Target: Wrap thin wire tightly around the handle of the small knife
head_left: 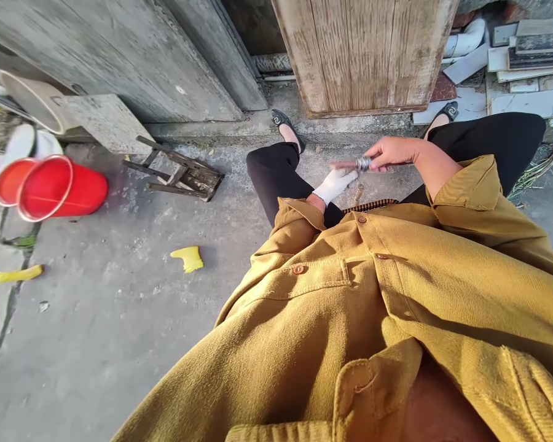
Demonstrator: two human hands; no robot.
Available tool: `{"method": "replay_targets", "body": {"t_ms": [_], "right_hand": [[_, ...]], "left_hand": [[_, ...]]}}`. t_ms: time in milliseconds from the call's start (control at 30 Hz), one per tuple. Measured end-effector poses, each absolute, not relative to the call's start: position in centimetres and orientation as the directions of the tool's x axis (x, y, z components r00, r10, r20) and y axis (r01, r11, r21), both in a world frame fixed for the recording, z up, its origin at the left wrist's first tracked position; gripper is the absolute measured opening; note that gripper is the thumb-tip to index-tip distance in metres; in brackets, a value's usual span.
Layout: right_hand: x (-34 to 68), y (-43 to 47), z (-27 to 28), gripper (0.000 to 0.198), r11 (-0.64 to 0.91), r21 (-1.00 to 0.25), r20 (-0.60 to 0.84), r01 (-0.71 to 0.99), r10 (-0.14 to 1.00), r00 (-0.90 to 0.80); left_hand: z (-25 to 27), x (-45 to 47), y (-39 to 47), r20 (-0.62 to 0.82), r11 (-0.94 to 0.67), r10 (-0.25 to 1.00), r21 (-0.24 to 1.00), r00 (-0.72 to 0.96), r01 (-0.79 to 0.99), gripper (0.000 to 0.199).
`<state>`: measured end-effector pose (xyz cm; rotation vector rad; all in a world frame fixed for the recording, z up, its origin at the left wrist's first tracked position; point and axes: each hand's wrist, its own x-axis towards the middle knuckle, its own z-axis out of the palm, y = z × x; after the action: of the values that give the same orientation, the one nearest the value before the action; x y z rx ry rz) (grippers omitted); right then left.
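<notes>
My right hand (391, 152), bare, is closed around a short brown wooden stick with silver wire (363, 164) wound round it near the fingertips. The stick's reddish-brown end (343, 164) points left, just above the glove. My left hand (335, 185) wears a white knitted glove and sits right below the wire coil. Its fingers look pressed together toward the coil; what they pinch, if anything, is hidden. Beneath the hands, a small light-brown piece (359, 194) shows against the concrete.
Red buckets (80, 190) lie tipped at the left, near a small wooden stool (188, 175) on its side. Yellow scraps (187, 258) lie on the concrete. Ahead stands a wooden door panel (362, 55). Boards and tiles (529, 67) are piled at the right.
</notes>
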<state>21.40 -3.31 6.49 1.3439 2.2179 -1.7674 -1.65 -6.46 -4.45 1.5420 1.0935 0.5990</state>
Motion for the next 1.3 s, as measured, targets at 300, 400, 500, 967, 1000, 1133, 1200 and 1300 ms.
{"method": "replay_targets", "body": {"t_ms": [300,400,500,967,1000,1133,1200,1300], "right_hand": [[22.4,-0.9,4.3,0.033,-0.091,-0.524,-0.391,0.847,0.909,-0.144],[22.0,-1.6,3.5,0.025,0.145,-0.146,-0.742,0.979,0.638,-0.205],[21.0,-2.8,3.2,0.022,0.230,-0.260,-0.849,0.938,0.409,-0.335],[21.4,-2.7,6.1,0.052,-0.014,-0.809,-0.347,0.588,0.819,-0.457],[21.4,-2.5,6.0,0.054,-0.043,-0.803,-0.320,0.594,0.872,-0.369],[21.5,-1.7,5.1,0.043,-0.069,-0.610,-0.318,0.789,0.934,-0.164],[21.5,-1.6,4.6,0.030,-0.009,-0.390,-0.413,0.921,0.895,-0.167],[21.1,-2.4,4.2,0.019,0.104,-0.229,-0.709,0.968,0.663,-0.239]], "left_hand": [[-4.1,-1.6,-7.6,-0.187,-0.004,0.780,0.953,0.597,0.304,0.019],[-3.6,-1.7,-7.5,-0.130,-0.011,0.858,0.963,0.498,0.270,0.021],[-3.1,-2.1,-7.1,-0.118,0.016,0.931,0.958,0.346,0.285,0.022],[-3.9,-1.7,-6.9,-0.285,0.067,0.838,0.900,0.465,0.431,0.024],[-4.0,-1.7,-7.0,-0.287,0.057,0.821,0.901,0.493,0.430,0.025],[-4.4,-1.7,-7.2,-0.292,0.013,0.764,0.898,0.576,0.439,0.023],[-4.2,-1.7,-7.3,-0.250,-0.008,0.773,0.915,0.583,0.403,0.022],[-3.5,-2.0,-7.3,-0.181,-0.010,0.854,0.932,0.487,0.363,0.022]]}}
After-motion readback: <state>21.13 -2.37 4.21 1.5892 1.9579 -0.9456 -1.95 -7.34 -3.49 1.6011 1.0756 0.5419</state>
